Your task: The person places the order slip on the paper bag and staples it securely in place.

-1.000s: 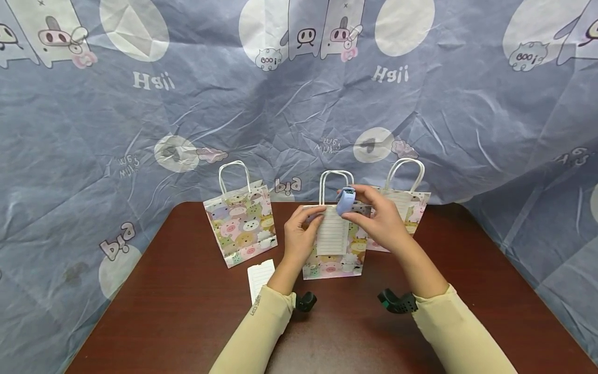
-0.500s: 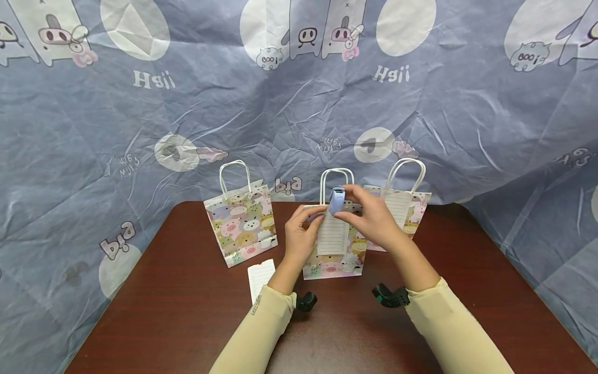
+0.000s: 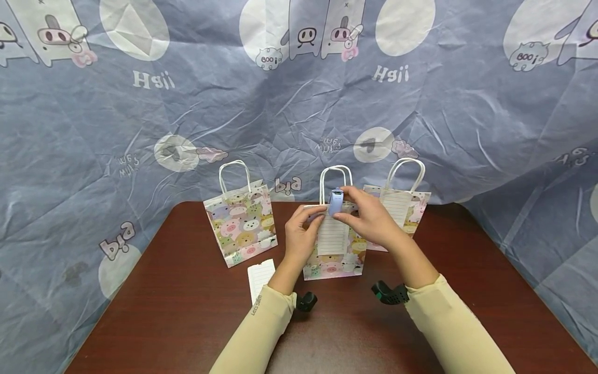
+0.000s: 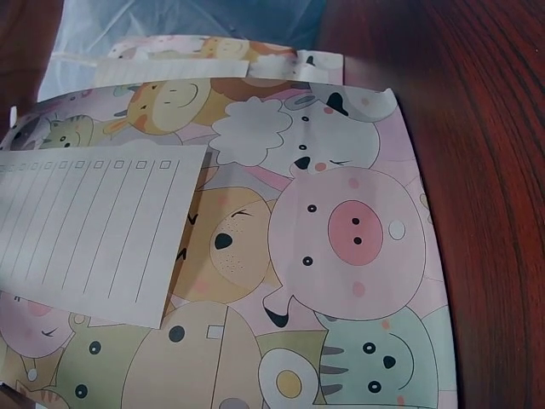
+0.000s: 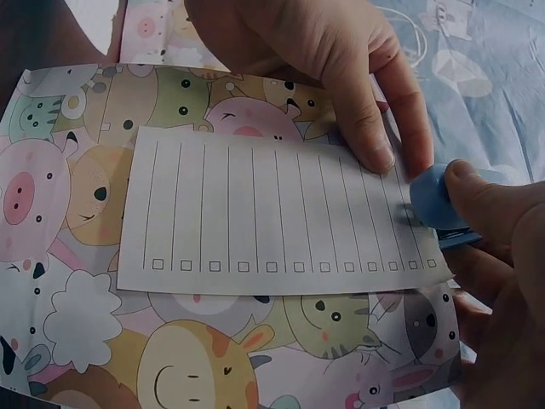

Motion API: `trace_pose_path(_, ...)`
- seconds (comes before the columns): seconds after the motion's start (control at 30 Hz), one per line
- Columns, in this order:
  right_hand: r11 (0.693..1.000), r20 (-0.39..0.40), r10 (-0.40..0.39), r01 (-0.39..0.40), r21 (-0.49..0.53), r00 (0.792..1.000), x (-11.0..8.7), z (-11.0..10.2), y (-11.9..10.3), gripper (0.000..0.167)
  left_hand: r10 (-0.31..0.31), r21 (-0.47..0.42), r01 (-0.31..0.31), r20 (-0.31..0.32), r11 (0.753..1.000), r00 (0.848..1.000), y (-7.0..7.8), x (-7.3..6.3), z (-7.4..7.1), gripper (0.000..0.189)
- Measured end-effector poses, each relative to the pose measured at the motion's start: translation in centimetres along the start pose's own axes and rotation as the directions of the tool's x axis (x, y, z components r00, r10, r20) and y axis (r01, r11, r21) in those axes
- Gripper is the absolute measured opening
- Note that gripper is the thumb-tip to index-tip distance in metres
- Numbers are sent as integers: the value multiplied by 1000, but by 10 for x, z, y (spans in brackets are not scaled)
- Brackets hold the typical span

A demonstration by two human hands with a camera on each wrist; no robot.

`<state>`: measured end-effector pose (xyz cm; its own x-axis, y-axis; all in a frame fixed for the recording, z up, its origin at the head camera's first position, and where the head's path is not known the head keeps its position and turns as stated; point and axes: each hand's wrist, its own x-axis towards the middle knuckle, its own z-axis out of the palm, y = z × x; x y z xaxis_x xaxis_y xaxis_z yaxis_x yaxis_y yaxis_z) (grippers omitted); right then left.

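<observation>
In the head view my left hand (image 3: pixel 299 236) pinches a lined paper slip (image 3: pixel 333 239) against the top edge of the middle gift bag (image 3: pixel 329 270), thumb in front. My right hand (image 3: pixel 376 218) holds a small blue stapler (image 3: pixel 335 203) between thumb and fingers. From the right wrist, the stapler (image 5: pixel 430 198) sits at the top end of the checkbox-ruled slip (image 5: pixel 272 217), over the bag's rim, close to the left fingertips. The left wrist view has the slip (image 4: pixel 94 230) lying on the animal-print bag (image 4: pixel 349 230); no stapler is visible there.
Another animal-print bag (image 3: pixel 243 223) with white handles stands at the left. Behind on the right is a third bag (image 3: pixel 416 210) bearing a lined slip (image 3: pixel 396 206). One loose slip (image 3: pixel 260 275) lies on the brown table (image 3: pixel 187 311), partly behind the left forearm. A patterned cloth (image 3: pixel 280 104) hangs behind.
My right hand has brought the stapler left, onto the slip's top end beside the left fingertips. The left hand has kept its place on the slip and bag.
</observation>
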<state>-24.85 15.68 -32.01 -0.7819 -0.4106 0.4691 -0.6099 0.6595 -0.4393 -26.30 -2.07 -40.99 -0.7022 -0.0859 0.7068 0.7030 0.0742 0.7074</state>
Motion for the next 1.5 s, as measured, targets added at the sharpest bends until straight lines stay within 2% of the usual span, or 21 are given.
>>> trace_pose_path(0.27,993,-22,-40,38,-110,999,0,4,-3,56,11,-10,-11,-5,1000,1000,-1,-1,1,17)
trace_pose_path(0.6,993,-43,-20,15,-114,999,0,8,-3,56,19,-32,-19,-1,999,1000,-2,0,2,17)
trace_pose_path(0.77,994,-43,-37,32,-105,998,0,8,-2,58,28,-27,-28,-7,999,1000,0,0,2,19)
trace_pose_path(0.97,995,-20,-52,50,-89,998,0,6,0,61,11,-25,-11,0,1000,1000,0,0,1,19)
trace_pose_path(1.17,995,-18,-58,56,-84,998,0,5,1,56,33,-23,-33,1,999,999,0,0,1,16)
trace_pose_path(1.37,990,-39,-40,35,-133,998,2,6,-1,50,35,-13,-35,-6,999,999,-1,-1,3,16)
trace_pose_path(1.5,988,-42,-24,18,-154,999,2,8,-4,47,39,-37,-39,-5,999,999,-1,-1,3,16)
